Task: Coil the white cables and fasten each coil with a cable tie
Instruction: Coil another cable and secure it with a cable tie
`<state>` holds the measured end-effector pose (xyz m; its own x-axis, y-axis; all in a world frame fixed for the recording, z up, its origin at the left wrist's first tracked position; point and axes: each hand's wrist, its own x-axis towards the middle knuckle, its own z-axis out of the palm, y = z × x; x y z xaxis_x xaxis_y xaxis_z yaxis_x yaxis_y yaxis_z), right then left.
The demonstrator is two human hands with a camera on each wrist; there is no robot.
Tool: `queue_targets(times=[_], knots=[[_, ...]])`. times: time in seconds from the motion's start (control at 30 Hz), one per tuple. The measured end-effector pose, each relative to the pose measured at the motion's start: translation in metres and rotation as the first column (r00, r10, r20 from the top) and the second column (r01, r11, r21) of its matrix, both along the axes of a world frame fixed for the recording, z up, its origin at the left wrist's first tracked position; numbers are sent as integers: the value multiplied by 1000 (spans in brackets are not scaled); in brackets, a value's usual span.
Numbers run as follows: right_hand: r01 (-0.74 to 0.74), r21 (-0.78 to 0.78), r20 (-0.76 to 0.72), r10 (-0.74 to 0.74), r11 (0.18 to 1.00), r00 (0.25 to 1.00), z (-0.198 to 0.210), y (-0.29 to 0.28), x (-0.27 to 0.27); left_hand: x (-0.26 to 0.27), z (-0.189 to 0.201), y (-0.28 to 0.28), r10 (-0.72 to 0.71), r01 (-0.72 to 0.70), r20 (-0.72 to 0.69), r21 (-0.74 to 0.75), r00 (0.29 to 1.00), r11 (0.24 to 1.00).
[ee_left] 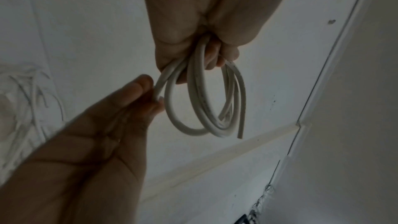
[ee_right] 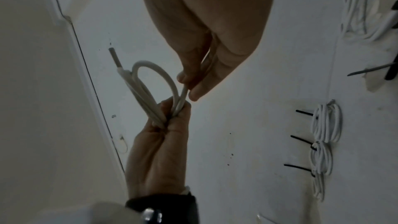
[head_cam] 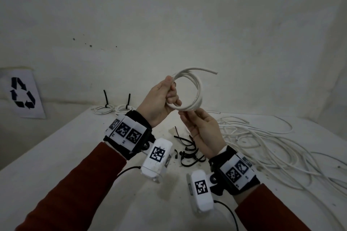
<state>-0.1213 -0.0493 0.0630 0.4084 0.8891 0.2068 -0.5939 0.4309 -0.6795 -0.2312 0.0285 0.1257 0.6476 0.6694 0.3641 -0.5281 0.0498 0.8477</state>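
Upright cable coil [head_cam: 195, 90], free end rightward

Dim, flat light; wide-angle bending at edges, wrist views soft, grainy.

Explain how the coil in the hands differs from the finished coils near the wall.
The held coil has no tie; the finished coils each carry a black cable tie. The held coil is up in the air, gripped by the left hand and pinched by the right hand; the finished coils lie on the table. All are white cable.

Head above; wrists close on coil [head_cam: 189, 90]
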Motion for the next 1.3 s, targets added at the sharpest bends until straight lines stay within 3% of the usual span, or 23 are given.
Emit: queue_targets(times=[0.17, 0.3, 0.47, 0.6, 0.67, 0.8, 0.9, 1.03, 1.17, 1.3], knots=[[-30, 1, -114, 29, 1000, 993, 1, 3, 0, 0, 1, -2, 20, -13, -84, 88, 996, 996], [-40, 46, -121, 46, 998, 992, 5, -3, -2, 3, -4, -4, 331, -258, -159, 361, 930, 896], [-165, 84, -178, 177, 983, 968, 1, -15, -8, 5, -19, 1, 542, -428, -137, 468, 829, 773], [-26, -72, 63, 30, 997, 998, -6, -13, -9, 7, -31, 1, 581, -444, -133, 517, 803, 732], [20, -104, 94, -10, 994, 996, -8, -13, -6, 9, -34, -1, 554, -424, -145, 496, 820, 758], [76, -111, 67, -69, 991, 995, -5, -12, 8, 7, -44, 2, 391, -294, -216, 375, 895, 879], [111, -135, 238, -77, 985, 968, -4, -12, 16, -1, -49, 7, 256, -183, -308, 246, 916, 952], [149, -211, 466, -34, 966, 884, -4, -10, 18, -9, -48, 10, 218, -154, -401, 186, 890, 970], [123, -250, 575, 45, 960, 817, 0, -6, 22, -11, -47, 9, 82, -89, -415, 4, 906, 996], [128, -302, 683, 121, 945, 720, 5, -1, 29, -13, -55, 13, 10, -21, -428, -22, 904, 1000]])
